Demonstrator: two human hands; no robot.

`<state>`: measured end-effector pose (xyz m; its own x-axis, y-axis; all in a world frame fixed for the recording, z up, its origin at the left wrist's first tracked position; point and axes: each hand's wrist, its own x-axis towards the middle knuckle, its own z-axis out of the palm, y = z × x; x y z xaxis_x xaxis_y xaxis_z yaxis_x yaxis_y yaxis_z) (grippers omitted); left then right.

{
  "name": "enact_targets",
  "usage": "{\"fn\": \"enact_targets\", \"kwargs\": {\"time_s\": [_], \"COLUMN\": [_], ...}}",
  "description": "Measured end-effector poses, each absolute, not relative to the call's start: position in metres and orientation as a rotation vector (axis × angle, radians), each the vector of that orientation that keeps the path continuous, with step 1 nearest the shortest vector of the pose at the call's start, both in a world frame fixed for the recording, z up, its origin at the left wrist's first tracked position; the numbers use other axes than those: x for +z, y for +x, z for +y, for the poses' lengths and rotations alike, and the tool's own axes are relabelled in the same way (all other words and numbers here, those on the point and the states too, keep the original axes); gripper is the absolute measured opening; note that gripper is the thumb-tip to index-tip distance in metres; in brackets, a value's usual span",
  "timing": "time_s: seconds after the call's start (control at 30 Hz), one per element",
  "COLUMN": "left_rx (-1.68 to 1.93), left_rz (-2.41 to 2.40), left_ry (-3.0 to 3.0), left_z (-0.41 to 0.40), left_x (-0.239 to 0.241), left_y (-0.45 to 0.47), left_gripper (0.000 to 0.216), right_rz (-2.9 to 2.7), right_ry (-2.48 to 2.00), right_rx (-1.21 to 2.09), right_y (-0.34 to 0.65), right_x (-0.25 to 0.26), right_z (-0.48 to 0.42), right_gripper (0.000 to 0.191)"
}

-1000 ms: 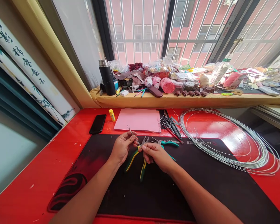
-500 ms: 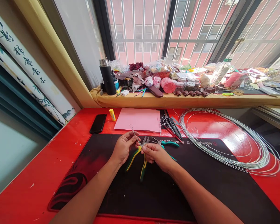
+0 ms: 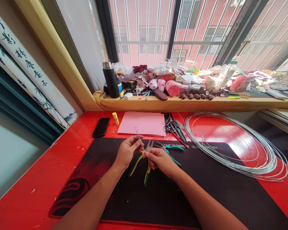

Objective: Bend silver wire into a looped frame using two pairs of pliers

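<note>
Underneath it all, red table (image 3: 38, 179): glossy, bearing everything below the sill.
Black mat (image 3: 158, 204): flat on the table, lettering along its far edge.
Wire coil (image 3: 271, 159): at right, partly on the mat, partly on bare table.
Yellow-green pliers (image 3: 135, 164): on the mat, handles splayed.
Left hand (image 3: 125, 151): thumb and forefinger pinching the wire piece (image 3: 142, 147) below its loop.
Right hand (image 3: 162, 159): thumb and forefinger pinching its near end, other fingers curled.
Wire piece: tilted between the hands, over the pliers.
</note>
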<state>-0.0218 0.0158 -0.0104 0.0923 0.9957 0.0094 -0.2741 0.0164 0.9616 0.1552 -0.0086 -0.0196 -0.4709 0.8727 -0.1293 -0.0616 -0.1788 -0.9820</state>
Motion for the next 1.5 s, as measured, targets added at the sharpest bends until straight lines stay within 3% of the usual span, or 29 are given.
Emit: {"fn": "enact_targets", "kwargs": {"time_s": [0.33, 0.67, 1.1, 1.23, 1.5], "left_rx": [1.178, 1.234, 0.710, 0.822, 1.014], "left_rz": [0.931, 0.886, 1.085, 1.143, 1.234], "left_ry": [0.998, 0.868, 1.485, 1.558, 1.572], "left_z": [0.014, 0.024, 0.030, 0.027, 0.021], "left_x": [-0.006, 0.003, 0.004, 0.003, -0.003], "left_y": [-0.021, -0.040, -0.068, -0.061, -0.049], "left_gripper": [0.031, 0.036, 0.026, 0.024, 0.027], "right_rz": [-1.393, -1.371, -1.346, -1.253, -1.037], "right_ry": [-1.016, -0.896, -1.139, -1.097, -0.969], "right_rx": [1.596, 1.740, 1.466, 1.499, 1.522], "right_y": [0.155, 0.159, 0.172, 0.173, 0.175], "right_x": [-0.020, -0.024, -0.023, -0.020, -0.011], "right_z": [-0.007, -0.006, 0.008, 0.008, 0.008], "right_gripper": [0.041, 0.041, 0.045, 0.052, 0.047]}}
